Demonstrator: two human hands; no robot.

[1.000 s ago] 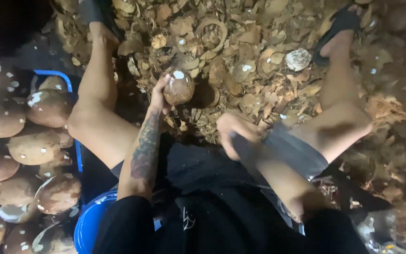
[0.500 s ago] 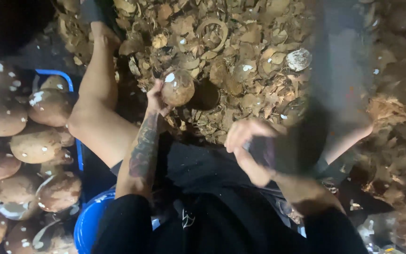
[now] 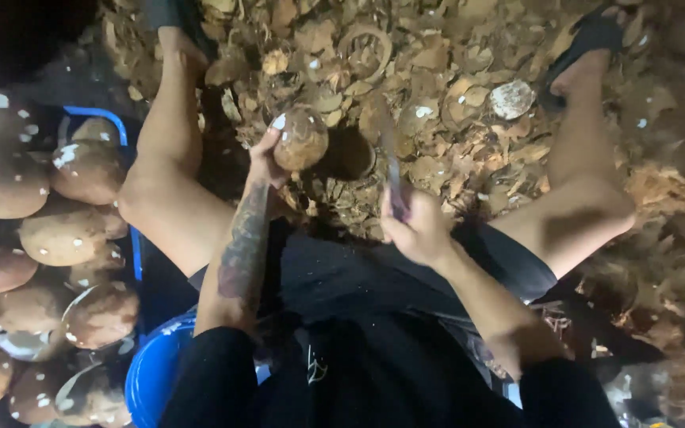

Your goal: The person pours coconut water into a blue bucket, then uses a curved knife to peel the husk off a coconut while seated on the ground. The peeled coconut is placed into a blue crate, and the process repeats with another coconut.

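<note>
My left hand (image 3: 264, 163) grips a round brown coconut (image 3: 301, 139) with white chipped spots, held out over the shell-littered ground between my knees. My right hand (image 3: 414, 228) is closed on the handle of a long knife (image 3: 391, 162); its blurred blade points up and away, just right of the coconut. A dark round block (image 3: 350, 154) sits directly behind the coconut. My tattooed left forearm reaches forward from my lap.
A heap of brown husked coconuts (image 3: 37, 238) fills the left side beside a blue crate edge (image 3: 93, 113). A blue bucket rim (image 3: 148, 372) sits at my left hip. Brown shell chips (image 3: 438, 71) cover the ground ahead. My sandalled feet (image 3: 588, 36) rest at the top.
My right hand has swung from low beside my right thigh up and forward toward the coconut, knife blade now raised. My left hand keeps the coconut in nearly the same spot.
</note>
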